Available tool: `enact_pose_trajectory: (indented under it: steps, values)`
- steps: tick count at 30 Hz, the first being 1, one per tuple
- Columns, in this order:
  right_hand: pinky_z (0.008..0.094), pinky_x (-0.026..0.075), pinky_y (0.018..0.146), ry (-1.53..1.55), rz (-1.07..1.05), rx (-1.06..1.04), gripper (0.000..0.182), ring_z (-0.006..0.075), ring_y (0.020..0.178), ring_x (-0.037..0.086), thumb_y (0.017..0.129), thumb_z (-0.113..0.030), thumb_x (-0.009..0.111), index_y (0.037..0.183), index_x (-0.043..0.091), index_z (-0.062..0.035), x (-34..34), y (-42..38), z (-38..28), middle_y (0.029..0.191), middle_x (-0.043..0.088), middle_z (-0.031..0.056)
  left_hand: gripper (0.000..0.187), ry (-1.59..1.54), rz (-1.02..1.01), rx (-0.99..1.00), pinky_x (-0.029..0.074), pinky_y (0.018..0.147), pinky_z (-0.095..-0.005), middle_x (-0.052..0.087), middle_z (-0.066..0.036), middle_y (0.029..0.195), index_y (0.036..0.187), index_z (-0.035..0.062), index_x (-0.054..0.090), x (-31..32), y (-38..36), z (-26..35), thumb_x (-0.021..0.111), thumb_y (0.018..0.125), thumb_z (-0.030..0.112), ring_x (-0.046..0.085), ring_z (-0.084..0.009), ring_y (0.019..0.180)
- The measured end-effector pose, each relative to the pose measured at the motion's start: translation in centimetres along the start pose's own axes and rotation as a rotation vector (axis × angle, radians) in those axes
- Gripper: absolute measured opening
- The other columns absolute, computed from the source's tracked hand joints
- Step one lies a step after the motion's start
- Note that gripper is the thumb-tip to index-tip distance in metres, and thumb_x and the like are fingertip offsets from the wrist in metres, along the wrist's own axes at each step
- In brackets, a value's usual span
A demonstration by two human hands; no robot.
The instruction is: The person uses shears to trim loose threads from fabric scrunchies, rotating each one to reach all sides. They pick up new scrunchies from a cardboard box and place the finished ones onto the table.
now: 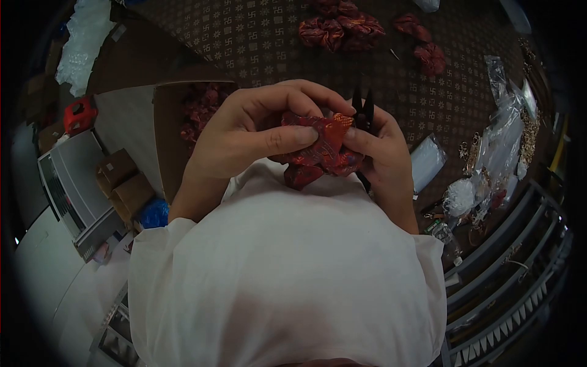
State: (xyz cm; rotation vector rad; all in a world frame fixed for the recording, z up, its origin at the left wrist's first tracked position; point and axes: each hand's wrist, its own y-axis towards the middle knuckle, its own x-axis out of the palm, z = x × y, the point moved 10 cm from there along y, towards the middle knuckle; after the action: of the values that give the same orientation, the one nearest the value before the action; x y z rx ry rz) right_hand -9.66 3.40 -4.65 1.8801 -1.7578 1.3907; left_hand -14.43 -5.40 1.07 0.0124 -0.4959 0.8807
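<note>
A crumpled piece of red patterned fabric (pixel 318 147) is held up in front of my white shirt. My left hand (pixel 257 125) pinches it from the left between thumb and fingers. From the right, my right hand (pixel 382 144) grips its edge with the thumb on top. Dark pointed pliers or scissors (pixel 363 111) stick up from my right hand, jaws apart, their handles mostly hidden by the hand. Beyond my hands, bunched red fabric pieces (pixel 342 30) lie on the brown patterned cloth (pixel 257 37), with more red bunches (pixel 428 55) to their right.
A cardboard box (pixel 168 131) with red pieces stands at the left. Clear plastic bags (pixel 498 147) and metal chains (pixel 529 122) lie at the right, above a grey metal rack (pixel 507 263). Small brown boxes (pixel 125 183) and a red object (pixel 79 115) are at far left.
</note>
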Motion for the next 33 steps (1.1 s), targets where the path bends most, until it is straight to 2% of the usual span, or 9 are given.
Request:
enact_pose_trajectory:
  steps: [1,2,3,5,6,8,12,14,33]
  values:
    - [0.0219,0.045,0.068,-0.194,0.079,-0.088,0.022,0.0102,0.074,0.056,0.079,-0.006,0.062,0.1,0.059,0.0008,-0.5,-0.2,-1.0,0.084,0.061,0.0051,0.005,-0.02,0.025,-0.088,0.049,0.077,-0.0258,0.059,-0.013,0.105,0.081,-0.0009,0.063,-0.2,-0.2,-0.6,0.061,0.077,0.001,0.059,-0.014,0.089]
    - [0.0217,0.044,0.066,-0.389,0.157,-0.176,0.024,0.0096,0.073,0.055,0.081,-0.007,0.06,0.103,0.059,0.0011,-0.8,-0.4,-2.2,0.082,0.06,0.0041,0.005,-0.021,0.028,-0.088,0.049,0.077,-0.0258,0.059,-0.013,0.105,0.081,-0.0009,0.063,-0.2,-0.4,-0.4,0.061,0.077,0.001,0.059,-0.014,0.089]
    - [0.0217,0.044,0.066,-0.39,0.156,-0.174,0.024,0.0096,0.073,0.055,0.081,-0.007,0.06,0.103,0.059,0.0011,-1.0,-0.4,-2.3,0.082,0.06,0.0041,0.006,0.035,0.038,-0.09,0.049,0.077,-0.0252,0.059,-0.013,0.105,0.083,-0.0015,0.063,-0.2,-0.5,-0.2,0.06,0.078,0.001,0.059,-0.0136,0.088]
    - [0.0227,0.043,0.062,-0.711,0.245,-0.539,0.032,0.0092,0.07,0.051,0.081,-0.011,0.063,0.109,0.058,0.0015,-0.8,-1.9,-6.5,0.076,0.057,0.0034,0.008,0.088,0.05,-0.091,0.049,0.076,-0.0247,0.058,-0.013,0.105,0.084,-0.0022,0.064,-0.3,-0.6,0.0,0.059,0.08,0.002,0.059,-0.0131,0.087]
    - [0.0227,0.043,0.062,-0.711,0.246,-0.536,0.032,0.0092,0.07,0.051,0.081,-0.011,0.063,0.109,0.058,0.0015,-0.8,-2.0,-6.7,0.076,0.057,0.0034,0.009,0.157,0.042,-0.06,0.049,0.076,-0.0247,0.058,-0.012,0.105,0.086,-0.0027,0.063,-0.2,-0.6,0.4,0.059,0.08,0.001,0.059,-0.0132,0.087]
    - [0.0235,0.041,0.054,-1.14,0.174,-0.911,0.038,0.0102,0.062,0.048,0.076,-0.014,0.068,0.111,0.06,-0.0004,2.8,-4.3,-8.7,0.072,0.055,0.0043,0.01,0.225,0.033,-0.031,0.049,0.077,-0.0248,0.058,-0.012,0.105,0.087,-0.0033,0.063,0.0,-0.6,0.8,0.058,0.08,0.001,0.059,-0.0133,0.087]
    - [0.0241,0.04,0.047,-1.361,0.083,-0.876,0.042,0.0132,0.056,0.049,0.069,-0.014,0.072,0.108,0.063,-0.0034,5.2,-4.9,-7.7,0.067,0.054,0.0058,0.013,0.272,0.042,-0.004,0.048,0.077,-0.0247,0.058,-0.011,0.104,0.09,-0.0034,0.064,-0.1,-0.6,1.2,0.059,0.079,0.001,0.058,-0.014,0.089]
    - [0.0244,0.039,0.043,-1.391,0.055,-1.0,0.041,0.0147,0.052,0.049,0.067,-0.011,0.073,0.107,0.064,-0.0055,5.8,-5.3,-7.5,0.064,0.053,0.0054,0.013,0.292,0.038,0.006,0.048,0.077,-0.0249,0.058,-0.011,0.104,0.09,-0.0032,0.064,-0.1,-0.6,1.3,0.059,0.079,0.001,0.058,-0.0142,0.09]
    - [0.0251,0.038,0.042,-1.351,0.116,-1.016,0.037,0.0148,0.05,0.049,0.068,-0.011,0.073,0.105,0.065,-0.0048,5.4,-5.2,-7.1,0.062,0.052,0.0056,0.013,0.382,0.041,0.055,0.048,0.076,-0.0249,0.057,-0.012,0.104,0.09,-0.001,0.064,0.1,-0.9,1.6,0.059,0.078,0.002,0.058,-0.014,0.089]
